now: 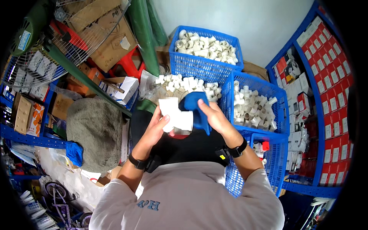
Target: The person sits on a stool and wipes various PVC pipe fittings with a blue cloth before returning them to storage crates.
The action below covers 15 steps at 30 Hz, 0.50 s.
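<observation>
My left hand (153, 126) grips a large white plastic pipe tee (175, 115) in front of my lap, its side branch pointing right. In my right hand (213, 115) is a blue cloth (197, 106), bunched under the fingers, just beside the tee's upper right. Whether the cloth touches the tee I cannot tell. Beyond both hands a heap of smaller white pipe fittings (187, 83) lies low down, partly covered by the cloth.
Blue plastic crates (201, 61) of white fittings stand ahead and to the right (260, 126). A green-framed fan (86, 77) leans in from the left, near a grey cloth-covered object (93, 135). Shelves with red and white boxes (327, 72) line the right side.
</observation>
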Each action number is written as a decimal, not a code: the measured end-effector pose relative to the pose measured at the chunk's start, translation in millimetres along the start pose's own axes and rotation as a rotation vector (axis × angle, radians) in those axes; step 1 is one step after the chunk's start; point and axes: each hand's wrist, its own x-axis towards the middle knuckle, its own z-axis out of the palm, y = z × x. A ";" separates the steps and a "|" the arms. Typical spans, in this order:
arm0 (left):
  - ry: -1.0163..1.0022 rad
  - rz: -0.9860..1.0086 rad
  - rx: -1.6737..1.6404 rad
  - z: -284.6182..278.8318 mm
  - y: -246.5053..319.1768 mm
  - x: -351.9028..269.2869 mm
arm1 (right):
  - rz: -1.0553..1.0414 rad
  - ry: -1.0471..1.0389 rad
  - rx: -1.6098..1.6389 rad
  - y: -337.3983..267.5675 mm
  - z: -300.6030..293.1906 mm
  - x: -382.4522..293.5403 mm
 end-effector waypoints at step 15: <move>0.161 0.005 0.374 9.4 -3.5 3.5 | -0.578 0.004 -0.694 3.7 36.8 -16.7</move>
